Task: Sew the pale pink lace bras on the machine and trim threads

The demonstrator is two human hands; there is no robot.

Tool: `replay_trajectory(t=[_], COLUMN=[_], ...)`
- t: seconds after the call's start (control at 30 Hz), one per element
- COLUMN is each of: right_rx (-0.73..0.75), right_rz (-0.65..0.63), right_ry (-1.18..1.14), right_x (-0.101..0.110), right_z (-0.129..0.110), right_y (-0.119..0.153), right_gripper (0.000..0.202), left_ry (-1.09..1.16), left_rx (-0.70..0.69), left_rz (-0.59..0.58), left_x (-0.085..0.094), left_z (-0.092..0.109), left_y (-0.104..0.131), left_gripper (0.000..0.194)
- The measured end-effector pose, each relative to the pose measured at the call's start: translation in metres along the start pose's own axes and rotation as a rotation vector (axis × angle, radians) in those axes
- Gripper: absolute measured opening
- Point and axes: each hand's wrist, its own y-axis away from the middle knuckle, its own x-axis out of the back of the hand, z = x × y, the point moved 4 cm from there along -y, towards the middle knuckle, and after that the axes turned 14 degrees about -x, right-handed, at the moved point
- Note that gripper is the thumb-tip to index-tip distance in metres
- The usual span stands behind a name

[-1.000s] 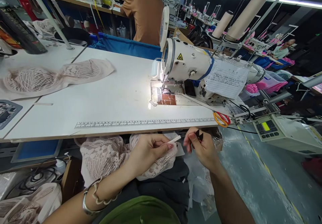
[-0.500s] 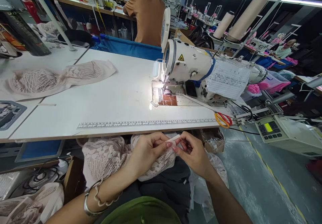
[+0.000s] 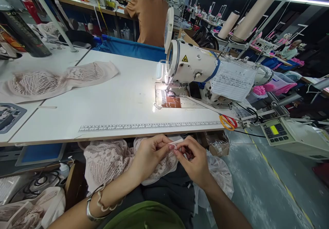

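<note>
A pale pink lace bra [image 3: 109, 164] lies across my lap below the table edge. My left hand [image 3: 151, 155] is closed, pinching a narrow band edge [image 3: 177, 142] of the bra between thumb and fingers. My right hand [image 3: 194, 157] is closed on the same edge from the other side, its fingertips almost meeting the left ones. Most of what sits between the fingertips is hidden. Another lace bra piece [image 3: 38, 85] lies flat on the left of the white table [image 3: 120, 102].
A white sewing machine [image 3: 192, 59] stands at the table's right, its needle area lit. Orange-and-red-handled scissors [image 3: 227, 122] lie by the front edge. A printed ruler [image 3: 144, 127] runs along that edge. A control box [image 3: 293, 138] hangs at right. Ahead sits a person in a brown shirt [image 3: 153, 16].
My right hand has shifted slightly left and closed in on my left fingertips, so less of the pale band shows between them. My left hand stays nearly still.
</note>
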Motion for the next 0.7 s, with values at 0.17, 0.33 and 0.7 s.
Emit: replay_trajectory(t=[0.17,0.33,0.7], right_rx=[-0.094,-0.126,-0.063], right_rz=[-0.041,-0.053,-0.07], right_ry=[-0.108,-0.124,-0.057], right_x=[0.002,0.002,0.006], right_z=[0.004,0.005,0.0], right_y=[-0.004,-0.007,-0.014], right_gripper=[0.02,0.021,0.012], left_ry=[-0.058,-0.11,-0.139], left_rx=[-0.005,-0.003,-0.023], left_rz=[-0.023,-0.067,-0.09], left_x=[0.0,-0.001,-0.001], left_z=[0.002,0.003,0.001], left_y=[0.001,0.001,0.001], left_gripper=[0.036,0.037,0.032])
